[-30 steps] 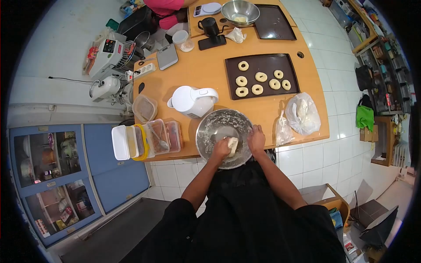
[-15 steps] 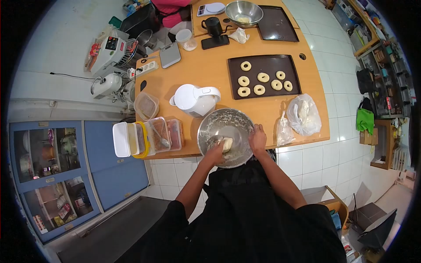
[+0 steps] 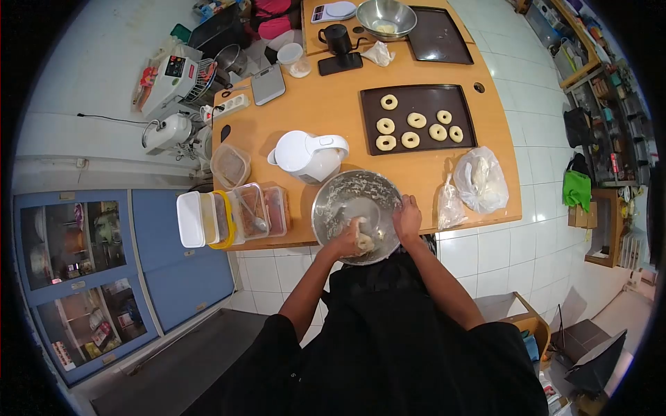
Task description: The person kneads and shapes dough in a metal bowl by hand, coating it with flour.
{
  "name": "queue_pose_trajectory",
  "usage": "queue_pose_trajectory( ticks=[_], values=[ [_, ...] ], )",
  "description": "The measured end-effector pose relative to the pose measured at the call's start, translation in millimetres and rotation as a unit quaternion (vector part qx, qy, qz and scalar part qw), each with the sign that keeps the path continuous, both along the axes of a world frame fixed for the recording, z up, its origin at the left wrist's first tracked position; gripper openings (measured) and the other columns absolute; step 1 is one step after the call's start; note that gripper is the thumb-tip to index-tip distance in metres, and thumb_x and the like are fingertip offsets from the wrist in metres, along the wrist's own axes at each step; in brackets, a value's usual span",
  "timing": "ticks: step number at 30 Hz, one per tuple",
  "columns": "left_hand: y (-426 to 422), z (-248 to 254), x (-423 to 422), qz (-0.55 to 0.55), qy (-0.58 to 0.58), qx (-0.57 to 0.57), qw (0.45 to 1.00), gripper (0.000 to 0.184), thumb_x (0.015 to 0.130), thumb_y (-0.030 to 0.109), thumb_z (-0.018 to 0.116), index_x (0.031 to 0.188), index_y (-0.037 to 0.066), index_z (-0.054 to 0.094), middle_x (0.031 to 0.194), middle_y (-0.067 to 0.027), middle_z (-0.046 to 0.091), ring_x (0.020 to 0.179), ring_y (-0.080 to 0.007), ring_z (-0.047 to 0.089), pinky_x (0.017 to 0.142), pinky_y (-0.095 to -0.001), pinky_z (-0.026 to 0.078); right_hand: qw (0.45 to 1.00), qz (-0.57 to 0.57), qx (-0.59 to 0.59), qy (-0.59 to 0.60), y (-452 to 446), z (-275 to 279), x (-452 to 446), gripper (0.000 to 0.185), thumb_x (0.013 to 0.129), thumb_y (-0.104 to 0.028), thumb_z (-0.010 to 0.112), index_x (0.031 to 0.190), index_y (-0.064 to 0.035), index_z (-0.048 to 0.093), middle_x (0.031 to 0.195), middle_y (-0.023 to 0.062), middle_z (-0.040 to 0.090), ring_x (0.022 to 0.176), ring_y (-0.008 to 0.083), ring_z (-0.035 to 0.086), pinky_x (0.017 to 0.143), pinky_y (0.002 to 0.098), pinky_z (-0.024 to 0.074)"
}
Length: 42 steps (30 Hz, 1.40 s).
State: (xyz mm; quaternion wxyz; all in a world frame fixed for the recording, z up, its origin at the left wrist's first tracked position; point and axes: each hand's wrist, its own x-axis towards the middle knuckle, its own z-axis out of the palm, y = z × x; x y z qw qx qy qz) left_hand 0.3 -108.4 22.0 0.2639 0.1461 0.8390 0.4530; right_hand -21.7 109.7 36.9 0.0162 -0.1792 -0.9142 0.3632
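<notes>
Tabletop (image 3: 423, 182), 2 hands (image 3: 347, 240) (image 3: 407, 219) at bowl (image 3: 331, 209) with dough (image 3: 365, 243)

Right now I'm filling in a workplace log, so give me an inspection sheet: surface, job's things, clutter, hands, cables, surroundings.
Surface: wooden table, carrying a dark tray with eight dough rings.
Job's things: steel bowl at the table's near edge, dough inside.
Clutter: white kettle just beyond the bowl; plastic tubs to the left, plastic bags to the right.
Hands: left hand inside the bowl, at the dough; right hand at the rim.
Cables: power strip on the table's left side; black cord by the wall.
Surroundings: stand mixer and blue cabinet to the left; another person, in pink, partly visible across the table.
</notes>
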Motion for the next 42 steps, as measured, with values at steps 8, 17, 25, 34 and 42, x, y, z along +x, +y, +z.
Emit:
queue_pose_trajectory(
  ticks=[8,17,25,34,42],
  values=[
    [60.8,-7.2,9.7,0.03,0.161,-0.297,0.941,0.028,0.086,0.031,0.055,0.096,0.005,0.061,0.076,-0.0214,0.065,0.078,-0.0395,0.065,0.073,-0.0503,0.05,1.0,-0.007,0.012,-0.001,-2.5,-6.4,-0.1,0.012,0.08,-0.005,0.057,0.09,0.0004,0.055,0.091,0.0209,0.058,0.082,0.0444,0.06,0.072,0.0508,0.0486],
    [70.9,-20.3,-10.0,0.048,0.175,-0.312,0.933,0.035,0.085,0.031,0.059,0.105,0.002,0.056,0.089,-0.0183,0.066,0.092,-0.0359,0.064,0.085,-0.0523,0.044,1.0,-0.001,0.018,-0.005,-2.9,-5.9,-3.7,0.008,0.083,-0.006,0.054,0.088,-0.0002,0.053,0.088,0.0211,0.06,0.077,0.0435,0.062,0.067,0.0513,0.0497],
    [88.5,-26.8,-47.4,0.024,0.177,-0.329,0.927,0.046,0.076,0.028,0.07,0.113,0.007,0.052,0.124,-0.0161,0.053,0.12,-0.0312,0.049,0.095,-0.0503,0.039,1.0,0.005,0.001,-0.001,-3.0,-1.2,-5.8,0.006,0.082,-0.004,0.053,0.086,0.001,0.052,0.086,0.0242,0.06,0.076,0.0463,0.06,0.067,0.0515,0.0477],
    [94.0,-70.6,-68.1,0.197,0.217,-0.179,0.939,0.038,0.075,0.021,0.068,0.108,0.004,0.06,0.12,-0.0186,0.057,0.114,-0.0372,0.051,0.1,-0.0512,0.036,1.0,0.007,0.022,0.001,-5.2,4.7,-6.2,0.008,0.081,-0.003,0.055,0.087,0.0009,0.052,0.087,0.0225,0.059,0.077,0.0444,0.06,0.067,0.0513,0.0483],
    [82.9,-39.4,-51.5,0.135,0.144,-0.198,0.96,0.044,0.083,0.023,0.06,0.125,0.01,0.053,0.124,-0.0221,0.053,0.118,-0.0413,0.048,0.1,-0.0587,0.033,0.999,0.006,0.049,-0.005,-5.5,1.1,-7.9,0.008,0.084,-0.007,0.056,0.088,-0.0018,0.053,0.086,0.0206,0.059,0.075,0.0438,0.061,0.065,0.0512,0.0485]
  ],
)
